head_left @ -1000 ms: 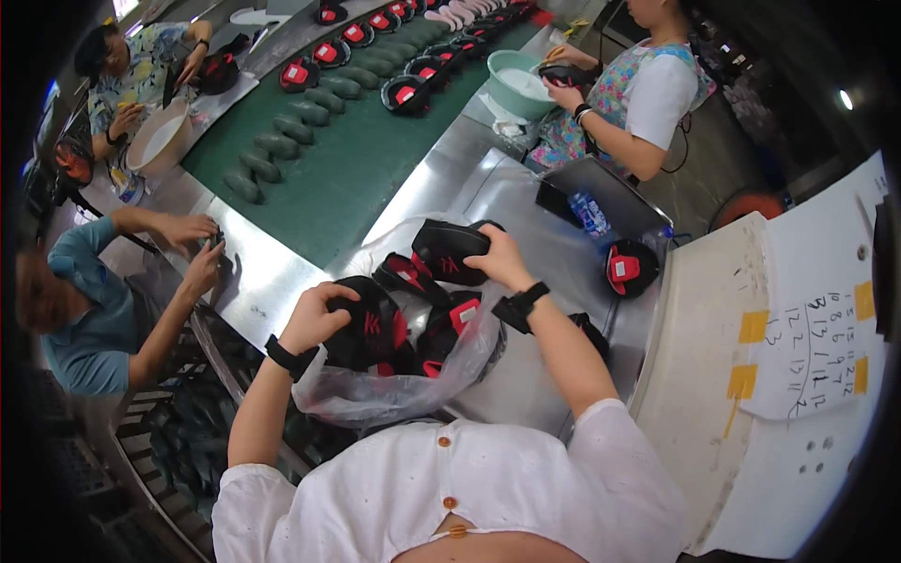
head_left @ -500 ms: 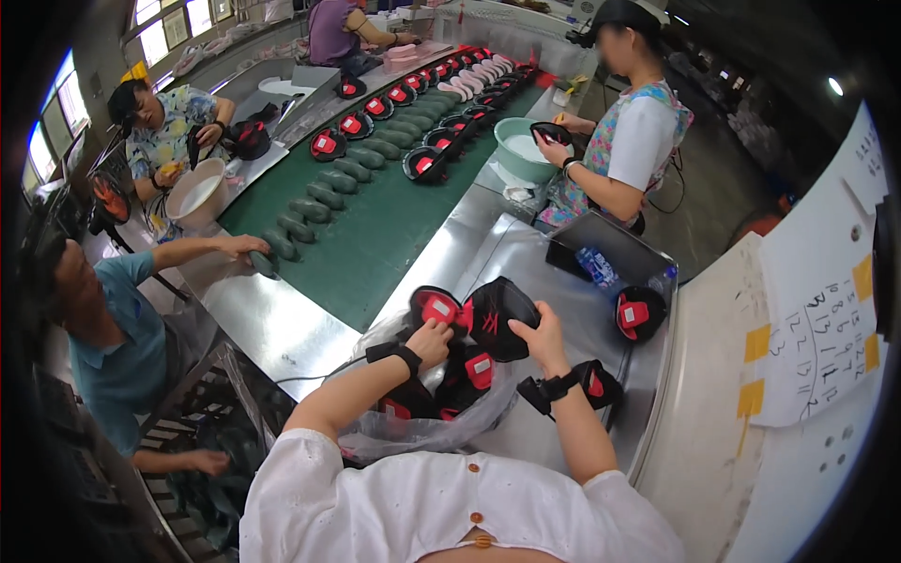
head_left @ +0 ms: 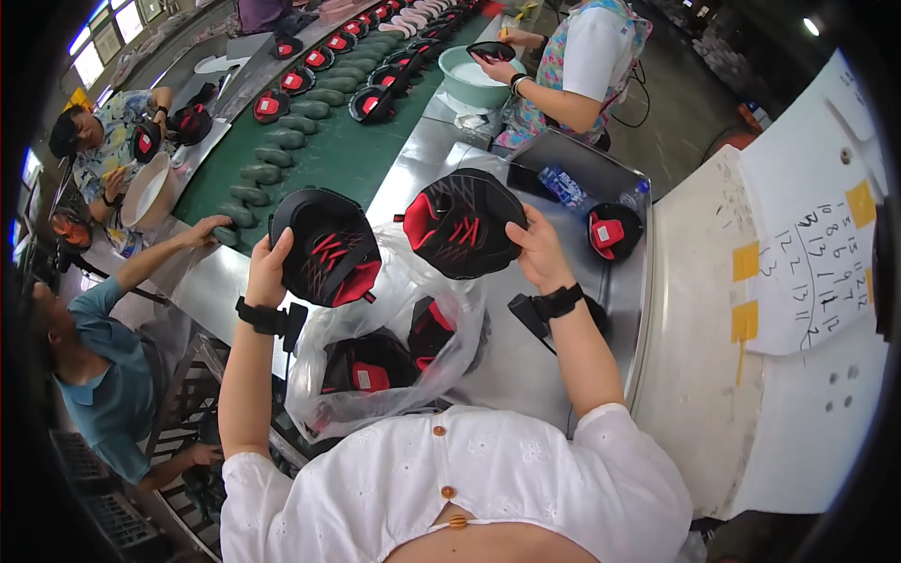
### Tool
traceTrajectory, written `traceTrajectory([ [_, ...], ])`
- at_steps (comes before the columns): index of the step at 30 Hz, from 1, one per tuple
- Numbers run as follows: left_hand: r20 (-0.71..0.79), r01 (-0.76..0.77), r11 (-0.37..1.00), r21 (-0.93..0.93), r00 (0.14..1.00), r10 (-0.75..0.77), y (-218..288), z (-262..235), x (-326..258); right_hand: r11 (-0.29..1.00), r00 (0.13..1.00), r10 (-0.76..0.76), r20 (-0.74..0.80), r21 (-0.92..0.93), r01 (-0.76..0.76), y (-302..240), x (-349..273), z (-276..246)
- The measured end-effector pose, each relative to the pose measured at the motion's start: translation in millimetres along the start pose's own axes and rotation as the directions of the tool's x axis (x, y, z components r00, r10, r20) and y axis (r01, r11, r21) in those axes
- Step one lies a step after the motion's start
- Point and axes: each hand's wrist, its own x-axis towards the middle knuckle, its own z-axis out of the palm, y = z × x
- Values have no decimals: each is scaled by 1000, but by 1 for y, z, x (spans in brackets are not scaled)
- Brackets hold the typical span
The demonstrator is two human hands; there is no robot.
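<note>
A black shoe upper (head_left: 319, 246) with red laces and a red lining is gripped at its outer edge by my left hand (head_left: 267, 274), thumb on top. My right hand (head_left: 541, 251) grips a matching shoe upper (head_left: 458, 223) by its edge. Both are held up side by side, a small gap between them, laces facing me. Below them a clear plastic bag (head_left: 308, 399) stands opened wide, with several black and red uppers (head_left: 368, 355) inside. Dark bands with small devices circle both my wrists.
On the metal table a single shoe upper (head_left: 615, 233) lies at the right, by a dark tray (head_left: 535, 155) holding a plastic bottle (head_left: 566, 188). Ahead, a green conveyor (head_left: 324, 159) carries rows of lasts and uppers. Co-workers stand left and right; one hand (head_left: 208, 231) touches a last.
My left hand has come out from above the bag holding its upper, now apart from the right one. Both uppers have been raised and turned laces up. The whole view has shifted.
</note>
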Motion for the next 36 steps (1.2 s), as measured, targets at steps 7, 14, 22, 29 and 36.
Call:
traceTrajectory([
  [7, -59, -14, 947, -321, 998, -5, -1, -4, -9, 993, 996, 82, 46, -94, -77, -2, 3, 6],
  [14, -151, -59, 990, 129, 985, 78, -8, -19, 7, 980, 993, 100, 62, -178, -87, -6, 10, 22],
  [22, -113, -69, 986, 151, 990, 87, 1, -6, 27, 920, 968, 164, 188, -384, -81, -35, 26, 41],
  [29, -127, 4, 997, 76, 992, 6, -5, -15, 35, 904, 951, 242, 192, -402, -149, -29, 53, 43],
  [36, -91, 93, 931, -353, 987, -133, -18, -26, 42, 816, 981, 8, -193, -567, -118, -10, 89, -148],
])
